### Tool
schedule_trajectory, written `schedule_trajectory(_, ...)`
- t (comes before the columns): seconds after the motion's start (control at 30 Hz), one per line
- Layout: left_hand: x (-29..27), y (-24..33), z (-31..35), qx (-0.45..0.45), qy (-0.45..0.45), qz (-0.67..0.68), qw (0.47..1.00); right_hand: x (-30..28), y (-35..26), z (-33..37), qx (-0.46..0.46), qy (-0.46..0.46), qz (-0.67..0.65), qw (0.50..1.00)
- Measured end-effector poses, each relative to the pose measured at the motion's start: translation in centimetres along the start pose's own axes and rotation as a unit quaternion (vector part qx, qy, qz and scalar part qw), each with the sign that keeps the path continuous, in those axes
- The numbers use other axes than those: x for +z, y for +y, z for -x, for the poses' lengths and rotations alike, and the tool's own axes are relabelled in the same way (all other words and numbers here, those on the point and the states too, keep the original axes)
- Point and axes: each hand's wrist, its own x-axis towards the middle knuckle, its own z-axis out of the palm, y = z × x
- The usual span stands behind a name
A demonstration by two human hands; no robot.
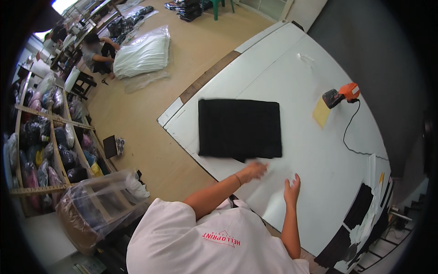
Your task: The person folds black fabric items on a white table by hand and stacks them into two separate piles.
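A black folded cloth [239, 129] lies flat as a neat rectangle on the white table [273, 84]. Just below its near edge is my left hand [255, 171], smeared by motion, so I cannot make out its fingers or anything in them. My right hand [293, 186] is held over the tabletop to the right, thumb and fingers apart, with nothing seen in it. Between the two hands a pale, shiny patch shows on the table; whether it is clear plastic or glare I cannot tell.
An orange and black corded tool [349, 92] stands by a yellow sheet [321, 113] on the right. Black fabric pieces [358, 205] lie at the near right. Shelves of bagged goods [50, 137] fill the left. Beyond, a person [96, 57] crouches beside a white stack [143, 54].
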Motion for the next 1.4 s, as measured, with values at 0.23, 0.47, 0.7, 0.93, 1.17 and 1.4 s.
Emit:
schedule_trajectory(0.23,-6.3,4.9,10.6,0.371,0.370,-0.446,0.726,3.4,-5.2,2.5,0.040,-0.040,-0.108,0.993)
schedule_trajectory(0.47,-8.2,4.4,8.3,0.042,0.329,-0.026,0.943,5.4,-7.6,6.9,-0.100,0.048,-0.007,0.994)
schedule_trajectory(0.7,-10.1,3.6,6.1,-0.046,0.251,0.090,0.963,5.7,-6.7,11.1,0.047,-0.057,-0.107,0.992)
schedule_trajectory(0.93,3.7,12.6,11.9,0.001,-0.086,0.142,0.986,5.8,-5.7,13.2,0.003,-0.158,-0.342,0.926)
schedule_trajectory(1.17,19.1,23.6,17.2,0.176,-0.362,0.224,0.888,4.5,-11.6,10.3,-0.134,-0.104,-0.321,0.932)
schedule_trajectory(1.4,23.2,31.8,23.8,0.376,-0.499,0.141,0.768,-2.7,-13.2,9.3,-0.213,0.110,-0.291,0.926)
